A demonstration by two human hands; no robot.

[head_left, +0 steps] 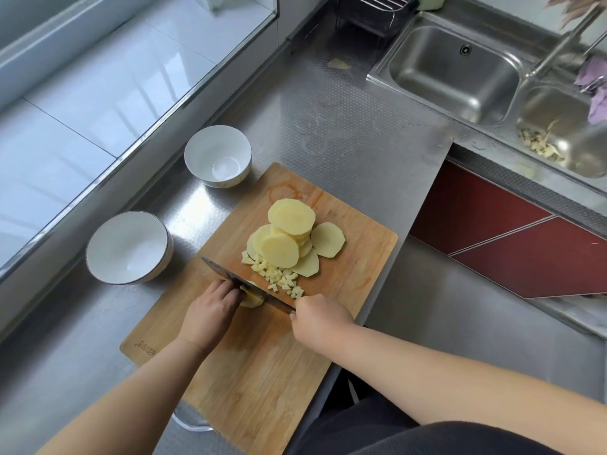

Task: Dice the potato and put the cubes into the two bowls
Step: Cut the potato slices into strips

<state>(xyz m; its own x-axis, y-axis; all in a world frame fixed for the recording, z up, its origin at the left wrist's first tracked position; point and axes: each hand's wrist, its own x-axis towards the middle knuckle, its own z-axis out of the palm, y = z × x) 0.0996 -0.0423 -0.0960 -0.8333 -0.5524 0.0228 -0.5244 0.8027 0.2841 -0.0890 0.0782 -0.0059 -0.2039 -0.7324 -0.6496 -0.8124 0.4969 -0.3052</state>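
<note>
A wooden cutting board [262,349] is laid on a steel counter [345,133]. Beyond both hands, a pile of peeled, pale yellow potato slices [289,238] is stacked in overlapping rounds, one slice lying flat just to the right of the pile. Between the pile and the hands, a scatter of small potato cubes [279,279] is spread against the far side of a knife [246,284].

The knife is held by the right hand [320,318], whose fingers are wrapped round the handle, with the blade set across the board and pointed away to the left. A remaining potato piece [251,298] is pressed down by the left hand [210,310], its fingers curled over the piece and set against the near face of the blade. Both forearms are extended from the lower edge of the view.

Two white bowls, seen without potato inside, are placed left of the left hand: the near bowl [129,247] just beside the board, the far bowl [217,156] beyond it, at the board's far corner.
</note>
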